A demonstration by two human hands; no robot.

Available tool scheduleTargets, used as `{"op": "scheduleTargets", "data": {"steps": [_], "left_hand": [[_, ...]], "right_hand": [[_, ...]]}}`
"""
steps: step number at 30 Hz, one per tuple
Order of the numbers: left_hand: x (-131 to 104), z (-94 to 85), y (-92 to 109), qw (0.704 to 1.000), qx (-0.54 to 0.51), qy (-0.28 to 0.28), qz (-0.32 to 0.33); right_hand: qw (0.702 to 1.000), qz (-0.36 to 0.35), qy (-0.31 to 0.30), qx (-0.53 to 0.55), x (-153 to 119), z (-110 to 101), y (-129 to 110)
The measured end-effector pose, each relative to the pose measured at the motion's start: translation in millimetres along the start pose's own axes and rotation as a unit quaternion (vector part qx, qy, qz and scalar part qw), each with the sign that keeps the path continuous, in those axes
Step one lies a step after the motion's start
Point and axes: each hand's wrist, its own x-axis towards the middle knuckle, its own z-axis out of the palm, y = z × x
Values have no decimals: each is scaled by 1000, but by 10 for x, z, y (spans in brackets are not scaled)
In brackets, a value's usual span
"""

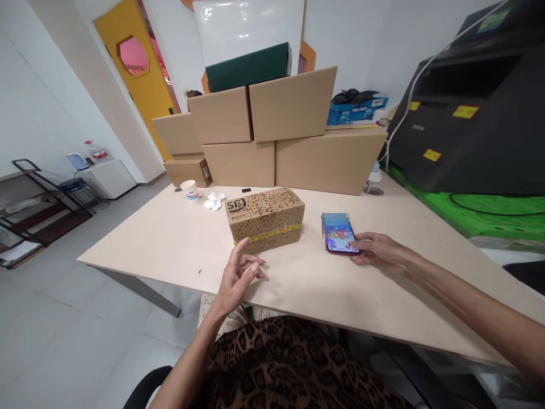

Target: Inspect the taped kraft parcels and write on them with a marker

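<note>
1 patterned brown cardboard parcel with yellow tape (266, 218), mid-table on the pale wooden table (170, 244). Left hand (238, 278): fingers loosely spread, empty, just before parcel. Right hand (378, 250): flat, fingertips touching 1 lit smartphone (339, 237), right of parcel.

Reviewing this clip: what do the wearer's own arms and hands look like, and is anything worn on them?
Both forearms are bare, with no sleeves in view. The left hand and right hand show no gloves; no rings, watch or bracelet can be made out. Leopard-print clothing shows below, at the lap.
</note>
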Motion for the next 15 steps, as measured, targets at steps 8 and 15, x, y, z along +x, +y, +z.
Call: {"op": "scheduleTargets", "data": {"steps": [8, 15], "left_hand": [[33, -156, 97, 995, 32, 80, 42], [305, -308, -32, 933, 85, 327, 124]], "right_hand": [[1000, 21, 9, -8, -58, -200, -31], [985, -169, -9, 15, 31, 110, -66]]}}
